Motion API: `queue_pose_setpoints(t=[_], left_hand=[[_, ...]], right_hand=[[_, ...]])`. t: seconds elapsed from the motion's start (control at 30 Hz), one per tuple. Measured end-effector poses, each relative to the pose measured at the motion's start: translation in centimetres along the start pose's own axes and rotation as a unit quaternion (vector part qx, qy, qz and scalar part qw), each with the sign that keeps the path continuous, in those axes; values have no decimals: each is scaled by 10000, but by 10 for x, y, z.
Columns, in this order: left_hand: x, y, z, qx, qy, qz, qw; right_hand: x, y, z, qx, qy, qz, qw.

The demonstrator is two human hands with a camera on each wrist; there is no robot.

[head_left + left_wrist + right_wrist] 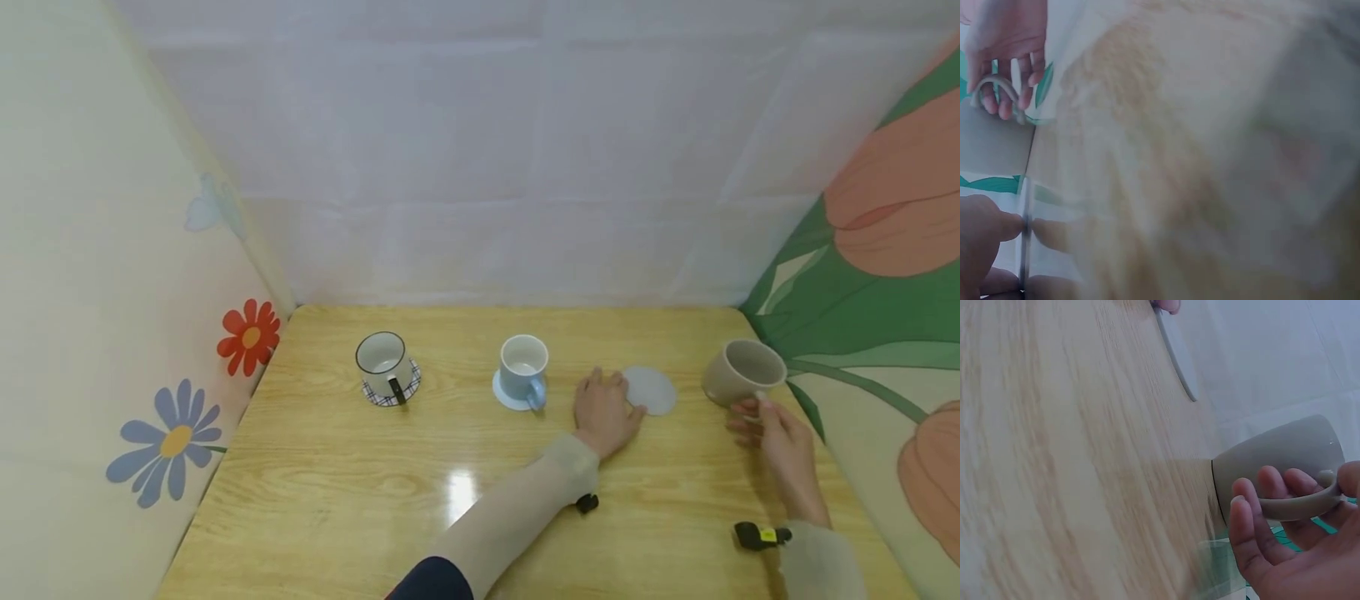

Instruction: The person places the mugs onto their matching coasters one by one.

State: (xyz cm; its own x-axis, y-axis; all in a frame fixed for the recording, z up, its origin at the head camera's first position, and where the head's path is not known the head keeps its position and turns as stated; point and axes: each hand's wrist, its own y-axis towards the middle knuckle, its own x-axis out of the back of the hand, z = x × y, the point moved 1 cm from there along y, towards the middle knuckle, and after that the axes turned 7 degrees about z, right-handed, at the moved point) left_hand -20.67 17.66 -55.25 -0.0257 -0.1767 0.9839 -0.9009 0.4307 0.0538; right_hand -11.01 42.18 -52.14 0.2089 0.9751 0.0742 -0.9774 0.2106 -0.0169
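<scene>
My right hand (783, 446) pinches the handle (1300, 507) of a plain grey-beige mug (723, 379) at the table's right side. The mug stands upright, its handle turned toward me. To its left, a round grey coaster (652, 390) lies flat on the wood. My left hand (606, 412) rests at the coaster's left edge, thumb at its near side and the other fingers stretched forward on the table. Seen edge-on in the left wrist view, the coaster (1024, 256) meets the thumb tip. The right wrist view shows the mug's side (1272, 450) behind loosely bent fingers.
A light blue cup (517, 379) sits on a pale blue round coaster (504, 398) left of my left hand. Farther left, a white mug (380, 367) with a black rim and handle stands on a checked coaster (414, 385). Cloth walls (480, 167) border the wooden table (337, 492).
</scene>
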Motion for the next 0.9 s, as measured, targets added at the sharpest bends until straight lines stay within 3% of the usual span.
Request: queue_pose_setpoints(t=[0.17, 0.47, 0.9], left_hand=[[-4, 3, -3, 60, 142, -134, 9998], [-9, 2, -6, 152, 248, 148, 9995], [-7, 4, -3, 220, 307, 132, 9992]], right_hand=[[-3, 7, -2, 109, 359, -11, 9993], [-6, 9, -6, -11, 884, -72, 9961], [-16, 12, -5, -101, 1195, -381, 9920]])
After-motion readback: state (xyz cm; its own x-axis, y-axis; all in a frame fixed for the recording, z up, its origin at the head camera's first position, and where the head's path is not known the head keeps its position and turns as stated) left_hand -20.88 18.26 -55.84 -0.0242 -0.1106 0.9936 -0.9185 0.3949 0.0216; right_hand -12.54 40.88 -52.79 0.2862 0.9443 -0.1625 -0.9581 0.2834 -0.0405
